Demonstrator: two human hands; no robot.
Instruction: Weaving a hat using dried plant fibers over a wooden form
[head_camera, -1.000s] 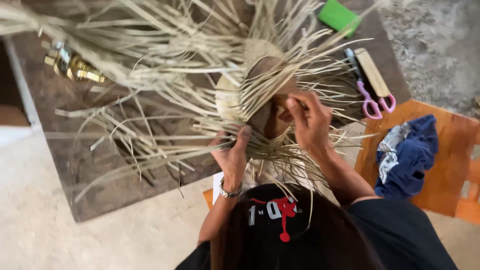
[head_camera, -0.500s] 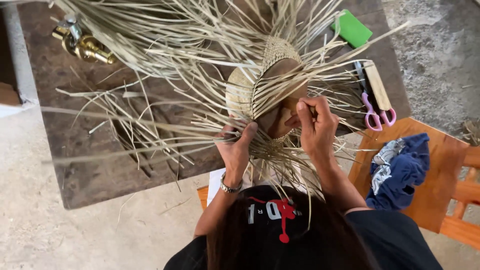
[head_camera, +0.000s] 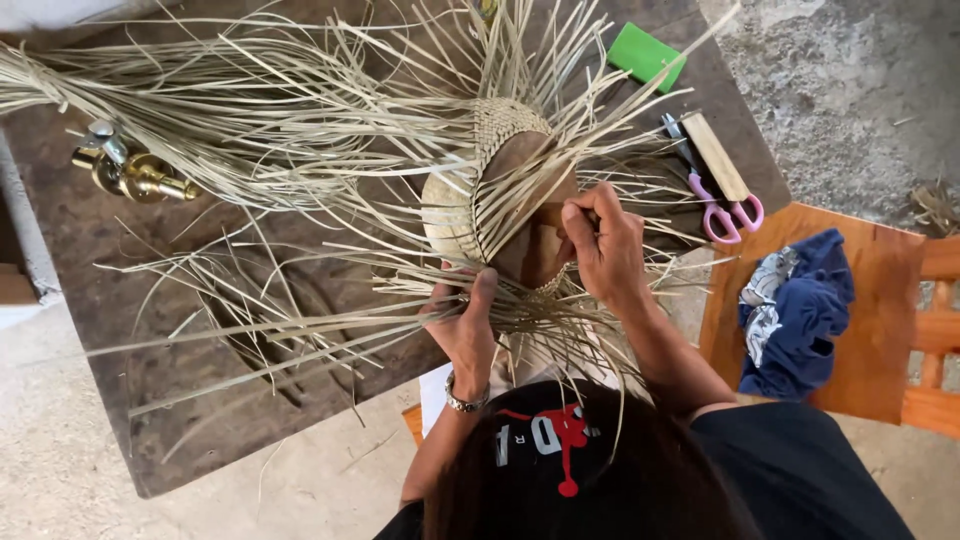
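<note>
Head view: since the earlier frame the right hand has been lowered slightly, strands pinched; the left hand is clasped on the half-woven straw hat at mid-table. Pink scissors and a green block are seen beyond; loose straw overlies much.

Both arms reach forward from under the camera, elbows bent, forearms converging. The left hand sits low and nearer the body, back of the hand up, thumb stretched forward and pressing down, the other fingers curled under out of sight; a metal bracelet circles that wrist. The right hand is higher and further out, wrist cocked, knuckles toward the camera, fingers bunched together in a tight pinch at the tips. The right forearm runs bare down to a dark sleeve at the shoulder. The hands are near each other, not touching.
</note>
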